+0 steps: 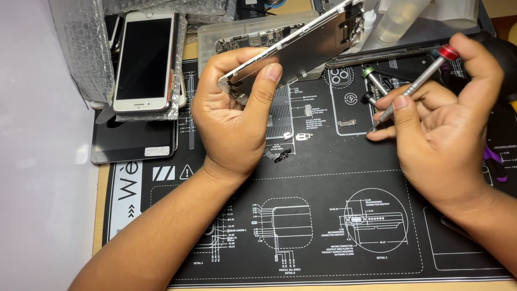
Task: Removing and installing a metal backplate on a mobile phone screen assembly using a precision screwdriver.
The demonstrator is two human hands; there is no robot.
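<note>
My left hand [237,110] grips the lower end of a detached phone screen panel [301,48], its metal back plate facing me and tilted up toward the far right. My right hand [441,116] pinches a slim silver screwdriver with a red cap [417,83], its tip pointing down at the black repair mat [323,215]. Small metal brackets [347,123] and tiny screws lie on the mat between my hands.
A white phone [144,59] rests on bubble wrap at the far left, above a dark glass panel [134,143]. More screwdrivers, one with a green cap [371,75], lie at the back right. An opened phone body [253,39] and a clear plastic box sit behind.
</note>
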